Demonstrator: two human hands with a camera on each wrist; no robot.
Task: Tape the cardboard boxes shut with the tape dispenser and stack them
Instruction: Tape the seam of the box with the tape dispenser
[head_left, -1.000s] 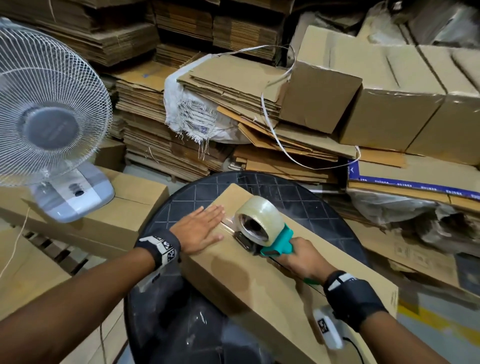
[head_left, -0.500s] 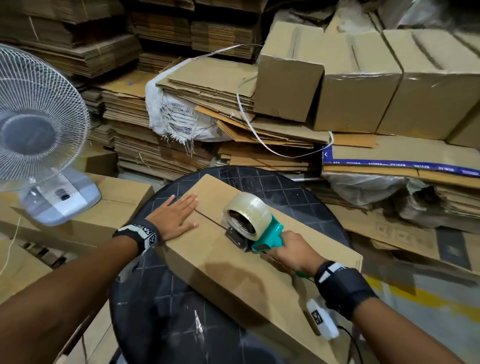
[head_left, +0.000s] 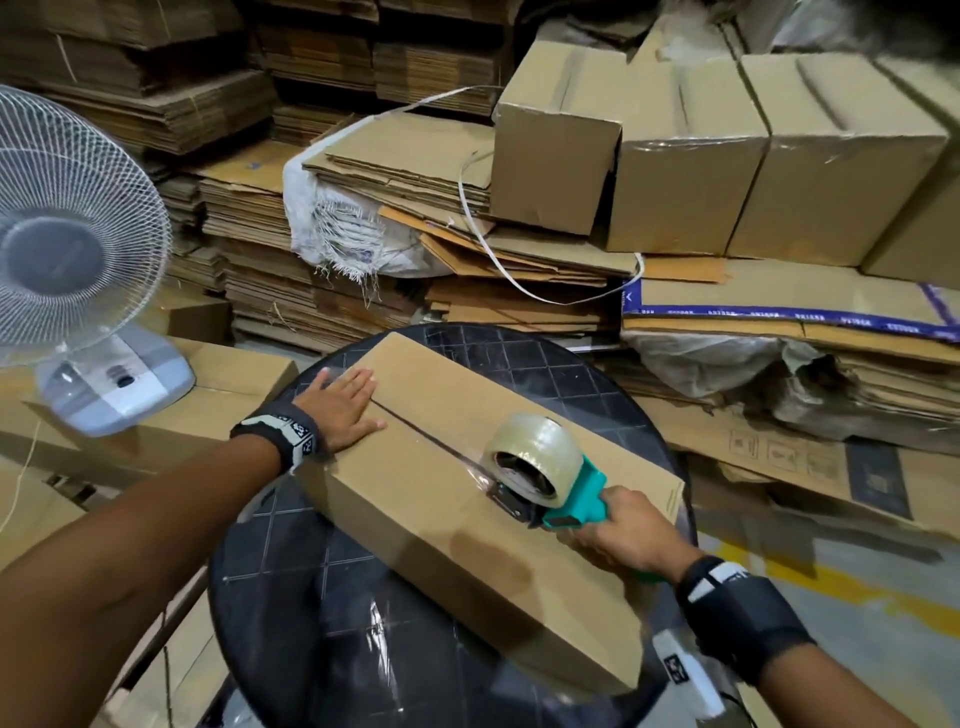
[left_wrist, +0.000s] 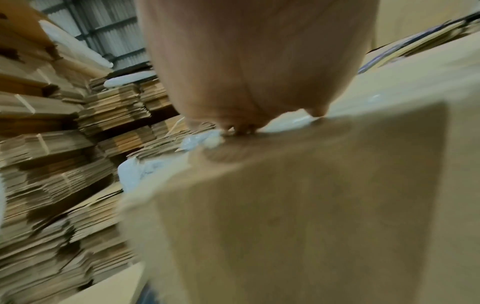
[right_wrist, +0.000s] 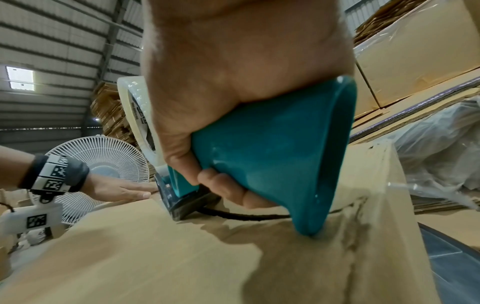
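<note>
A long cardboard box (head_left: 483, 499) lies on a round black table (head_left: 291, 613), running from far left to near right. The left hand (head_left: 340, 408) lies flat on the box top at its far left end, fingers straight and together, palm pressing the flap beside the centre seam (head_left: 415, 423); in the left wrist view the fingertips (left_wrist: 241, 129) reach the far edge of the box, where a shiny strip of clear tape folds over. The right hand (head_left: 631, 535) has its fingers wrapped round the teal handle of the tape dispenser (head_left: 563, 486), whose dark front end sits on the seam towards the near right part of the box. A roll of clear tape (head_left: 535, 457) stands on the dispenser, and a glossy band of tape lies along the seam to the left of it. A white table fan (head_left: 67, 260) stands on a carton at the left. Taped boxes (head_left: 727, 171) sit in a row at the far right on flattened cardboard stacks (head_left: 249, 249).
</note>
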